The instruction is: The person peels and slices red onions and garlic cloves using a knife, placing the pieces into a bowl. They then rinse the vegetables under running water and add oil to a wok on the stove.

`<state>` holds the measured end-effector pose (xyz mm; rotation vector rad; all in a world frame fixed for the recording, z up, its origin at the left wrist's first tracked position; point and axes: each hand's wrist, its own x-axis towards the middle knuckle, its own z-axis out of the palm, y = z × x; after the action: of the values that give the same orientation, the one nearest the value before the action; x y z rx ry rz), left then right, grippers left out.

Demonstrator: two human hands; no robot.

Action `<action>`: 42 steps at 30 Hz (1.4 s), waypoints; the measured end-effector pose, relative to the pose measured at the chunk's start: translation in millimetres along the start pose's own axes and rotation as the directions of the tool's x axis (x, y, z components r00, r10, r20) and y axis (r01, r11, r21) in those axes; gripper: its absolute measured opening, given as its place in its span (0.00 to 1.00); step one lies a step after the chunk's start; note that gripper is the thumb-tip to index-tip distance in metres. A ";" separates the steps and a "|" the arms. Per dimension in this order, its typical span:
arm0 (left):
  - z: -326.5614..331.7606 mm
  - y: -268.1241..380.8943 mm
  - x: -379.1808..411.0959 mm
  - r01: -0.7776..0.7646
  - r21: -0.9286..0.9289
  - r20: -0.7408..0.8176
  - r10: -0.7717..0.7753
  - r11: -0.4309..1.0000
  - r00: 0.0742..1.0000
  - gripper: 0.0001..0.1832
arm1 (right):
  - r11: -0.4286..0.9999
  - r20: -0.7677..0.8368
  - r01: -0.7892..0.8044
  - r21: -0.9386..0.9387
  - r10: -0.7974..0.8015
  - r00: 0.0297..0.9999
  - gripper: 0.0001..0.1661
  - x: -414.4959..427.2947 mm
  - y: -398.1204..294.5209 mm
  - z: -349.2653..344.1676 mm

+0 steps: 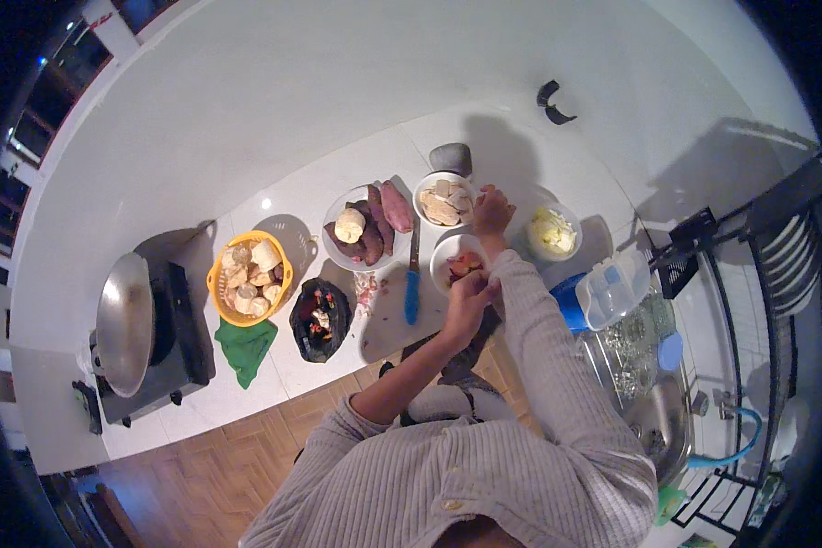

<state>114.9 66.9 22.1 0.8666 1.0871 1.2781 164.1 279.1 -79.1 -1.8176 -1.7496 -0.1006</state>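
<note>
My left hand [467, 309] is at the cuff of my right sleeve [520, 281], its curled fingers gripping the knit fabric. Beneath these fingers a white bowl [438, 264] holds reddish cut pieces [466, 264]. My right hand [493, 211] hovers with bent, slightly spread fingers, seemingly holding nothing. It is beside a white bowl of pale slices [445, 203]. To its right stands a clear bowl of pale yellow-green shreds [553, 230]. A knife with a blue handle [412, 298] lies left of my hands. Beyond it, a clear plate [335, 257] carries purple-skinned sweet potatoes [396, 207] and one peeled piece [350, 225].
A yellow plastic basket [212, 279] holds peeled chunks. Near it are a green cloth [246, 351] and a black bag with scraps [320, 320]. A wok [127, 325] rests on a stove at left. A grey stone mortar [451, 159] stands behind; a sink [664, 425] is at right.
</note>
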 end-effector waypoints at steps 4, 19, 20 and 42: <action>-11.7 32.9 -0.1 -0.055 -0.181 0.064 0.068 0.982 0.996 0.09 | 0.982 0.027 -0.162 0.095 0.160 0.987 0.08 21.0 -26.3 17.7; -55.0 -6.0 -38.7 0.392 -0.259 0.419 -0.263 0.883 0.869 0.16 | -0.869 0.876 -0.446 0.215 -0.030 0.481 0.10 51.3 -13.5 0.6; -69.4 -10.3 -36.2 0.322 -0.136 0.340 -0.261 0.937 0.903 0.16 | -0.820 0.854 -0.518 0.245 -0.070 0.515 0.07 33.0 -22.4 -17.9; -110.0 -91.3 67.6 0.243 0.176 0.066 -0.258 0.954 0.964 0.33 | 0.821 0.423 -0.285 0.496 0.058 0.904 0.31 -134.5 90.3 -61.8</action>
<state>34.6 114.4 -105.6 0.8703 1.2040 0.9396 252.7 136.6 -122.8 -1.6097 -1.6162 0.8208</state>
